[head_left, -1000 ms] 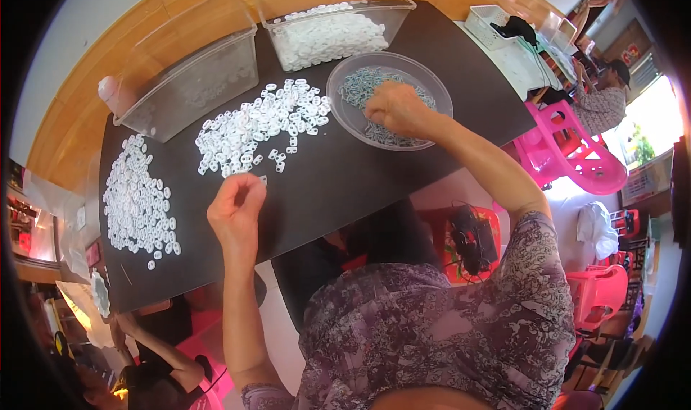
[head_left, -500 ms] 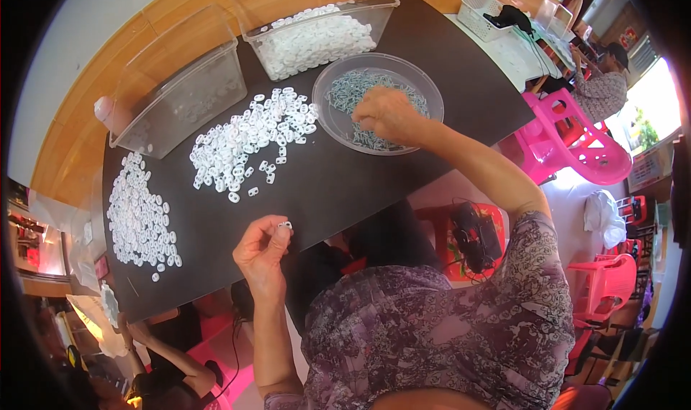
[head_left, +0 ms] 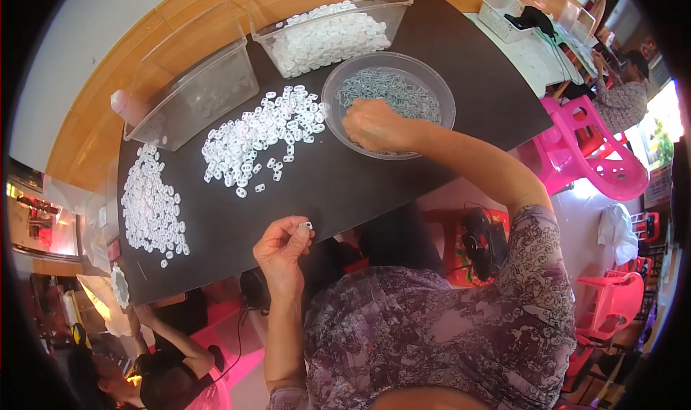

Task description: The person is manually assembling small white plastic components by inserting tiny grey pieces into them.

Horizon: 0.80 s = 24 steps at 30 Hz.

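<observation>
Three clear containers stand on the dark bench [head_left: 374, 187]. One round clear bowl [head_left: 389, 104] near the middle holds a layer of small grey-blue metal pieces [head_left: 392, 90]; the right hand [head_left: 374, 126] reaches into it, fingers curled down among the pieces, and whether its grip has closed on any of them cannot be told. Behind the bowl, a rectangular clear tub [head_left: 327, 25] is well filled with small white plastic pieces. To its left, a second rectangular tub [head_left: 191, 86] tilts and holds only a thin scatter of white pieces at its bottom, with a pinkish bottle [head_left: 126, 106] just beside its left end. Two loose heaps of white pieces lie on the bare bench: a central heap [head_left: 263, 133] just left of the bowl and a left heap [head_left: 151, 208] near the bench's left edge. The left hand [head_left: 281, 248] is at the near edge of the bench, its grip pinching one small white piece [head_left: 307, 225] between thumb and forefinger.
</observation>
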Tool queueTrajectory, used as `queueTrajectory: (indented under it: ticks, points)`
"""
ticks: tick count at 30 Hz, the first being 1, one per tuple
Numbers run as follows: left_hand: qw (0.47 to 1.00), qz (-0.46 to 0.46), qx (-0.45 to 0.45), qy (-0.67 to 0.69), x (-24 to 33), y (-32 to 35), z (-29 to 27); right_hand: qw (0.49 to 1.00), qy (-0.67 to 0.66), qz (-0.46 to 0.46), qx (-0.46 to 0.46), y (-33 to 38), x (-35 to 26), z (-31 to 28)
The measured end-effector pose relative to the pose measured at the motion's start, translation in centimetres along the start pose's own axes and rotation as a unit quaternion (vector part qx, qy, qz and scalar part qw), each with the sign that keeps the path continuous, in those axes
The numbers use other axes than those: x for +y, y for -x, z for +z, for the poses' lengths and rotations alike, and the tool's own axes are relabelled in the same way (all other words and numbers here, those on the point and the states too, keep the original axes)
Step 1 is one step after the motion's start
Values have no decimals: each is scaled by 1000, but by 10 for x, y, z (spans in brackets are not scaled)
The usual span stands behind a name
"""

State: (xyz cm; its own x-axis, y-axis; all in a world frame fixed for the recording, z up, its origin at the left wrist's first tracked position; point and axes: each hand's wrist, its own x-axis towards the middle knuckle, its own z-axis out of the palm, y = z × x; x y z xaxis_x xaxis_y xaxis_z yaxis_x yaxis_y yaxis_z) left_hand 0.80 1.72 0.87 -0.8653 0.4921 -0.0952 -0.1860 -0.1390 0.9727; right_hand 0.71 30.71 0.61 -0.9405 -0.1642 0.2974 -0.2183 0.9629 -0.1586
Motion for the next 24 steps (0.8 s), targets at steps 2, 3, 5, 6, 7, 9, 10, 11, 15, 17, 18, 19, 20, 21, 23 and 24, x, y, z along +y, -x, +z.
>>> queueTrajectory:
  ticks: [2,3,5,6,7,9,10,11,15,17,18,19,20,21,23,24]
  points:
    - [1000,-4,7,2,0,0,2,1000,3,-3,-5,2,1,0]
    - [1000,-9,11,4,0,1,3,1000,-6,-1,3,4,0,0]
    - [1000,-12,20,6,2,0,4,1000,-23,-9,9,4,-2,-1]
    - [1000,-16,22,8,3,-1,5,999,-28,-5,41,4,-1,-3]
    - [999,-21,30,7,5,-1,6,997,-36,2,69,8,-3,-4]
    - [996,-30,7,78,12,-3,13,996,-40,8,83,12,-2,-13]
    - [996,-20,-3,88,9,-7,13,994,-34,21,102,14,-2,-16]
    - [996,-25,5,87,8,-7,12,994,-42,18,97,18,-7,-19]
    - [991,0,13,134,9,-6,4,976,-166,47,129,15,-45,-45]
    - [992,20,8,127,10,-5,2,964,-225,81,114,18,-67,-45]
    - [991,20,12,128,11,-3,3,951,-282,68,108,17,-77,-43]
    - [990,12,12,141,14,-2,4,934,-337,55,102,16,-87,-41]
    - [988,3,12,152,15,-2,5,928,-357,49,90,15,-96,-37]
    - [988,2,14,154,15,-1,3,929,-357,48,88,13,-105,-31]
    - [988,15,-11,156,16,3,0,881,-462,73,65,9,-122,-23]
    - [987,15,-8,157,16,4,-3,881,-465,78,40,6,-128,-25]
